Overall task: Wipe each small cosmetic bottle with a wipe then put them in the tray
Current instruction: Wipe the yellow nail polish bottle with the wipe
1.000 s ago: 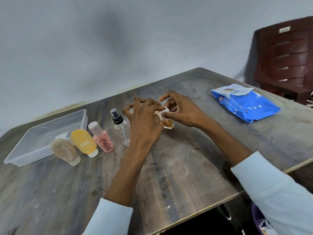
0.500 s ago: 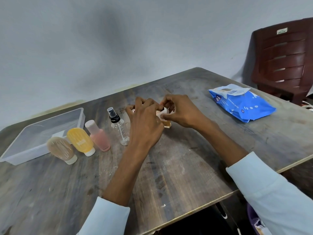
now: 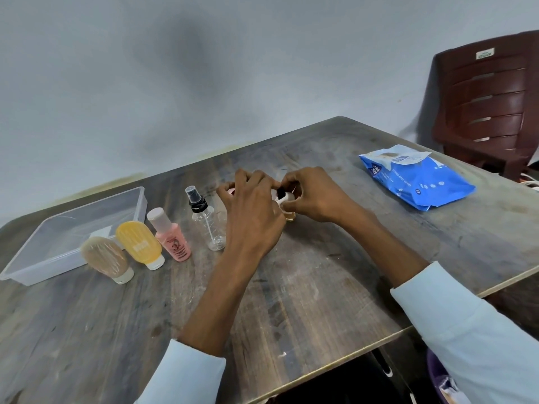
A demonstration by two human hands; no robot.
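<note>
A: Where is the bottle being wiped?

B: Mid-table. The small amber bottle (image 3: 290, 217) sits between both hands, mostly hidden; only its base and a dark cap show.

A: And the hands?

B: The left hand (image 3: 253, 211) is curled over it from the near left, seemingly steadying it, though what its fingertips grip is hidden. The right hand (image 3: 313, 196) pinches a white wipe (image 3: 284, 198) against the cap.

A: How should this wipe go?

B: I'd keep the base pinned so such a light bottle can't tip, then turn it under the wipe to cover all sides, neck included.

A: What's left?

B: 4 bottles stand in a row to the left: spray (image 3: 208, 225), pink (image 3: 170, 236), yellow (image 3: 140, 244), tan (image 3: 106, 259). The tray (image 3: 35, 271) at far left appears to hold no bottles yet, so the job looks early.

A: More wipes?

B: The blue pack (image 3: 417, 179) lies far right, well apart from the hands.
</note>
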